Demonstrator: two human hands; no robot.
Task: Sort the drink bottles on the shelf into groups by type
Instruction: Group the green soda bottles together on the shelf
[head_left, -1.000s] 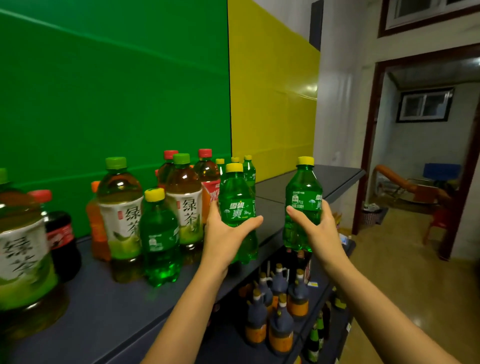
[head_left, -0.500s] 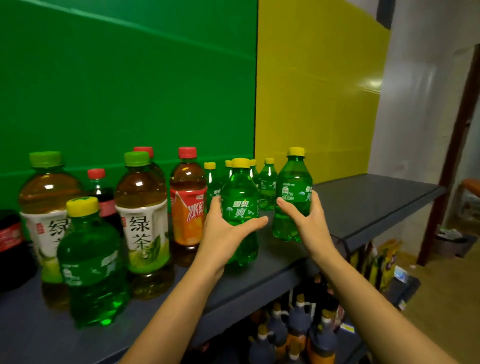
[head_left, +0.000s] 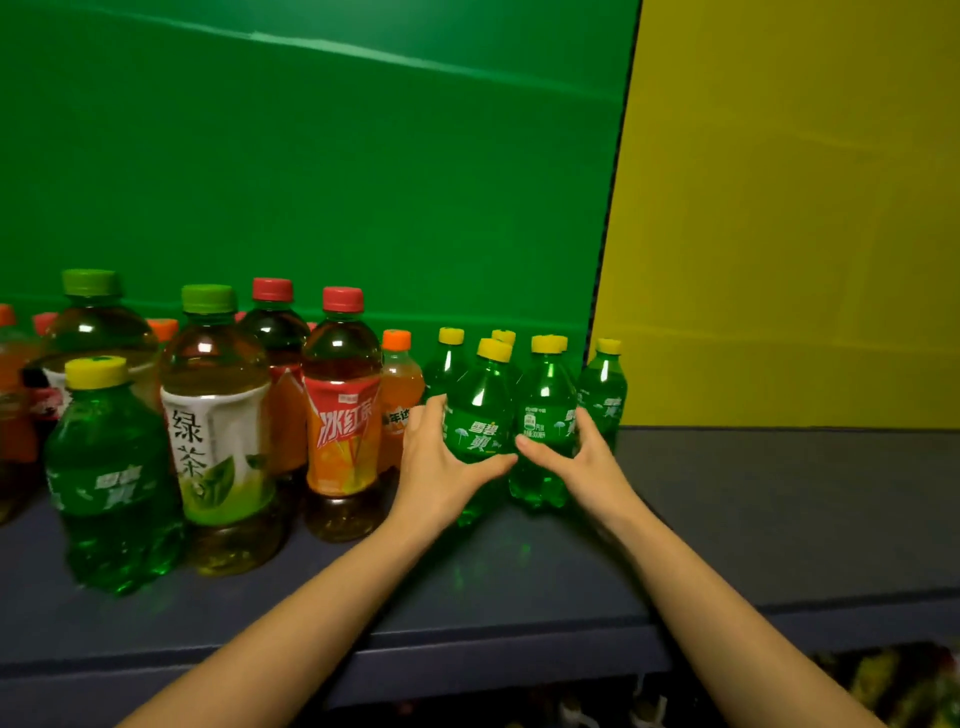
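Note:
My left hand (head_left: 441, 467) grips a small green soda bottle (head_left: 480, 410) with a yellow cap, standing on the dark shelf (head_left: 753, 519). My right hand (head_left: 579, 460) grips a second green soda bottle (head_left: 543, 410) right beside it. Both bottles stand close in front of several more small green soda bottles (head_left: 605, 384) at the back wall. Another green soda bottle (head_left: 111, 478) stands apart at the front left. Green tea bottles (head_left: 218, 431), red-capped iced tea bottles (head_left: 340, 415) and an orange soda (head_left: 399, 389) fill the left half.
The back wall is green on the left (head_left: 311, 182) and yellow on the right (head_left: 805, 208). Dark cola and orange bottles (head_left: 31, 400) crowd the far left edge. A lower shelf (head_left: 883, 686) with blurred goods shows below the front edge.
Both hands have carried their green soda bottles left and back, setting them down next to the group of small green bottles. The view has swung left toward the wall.

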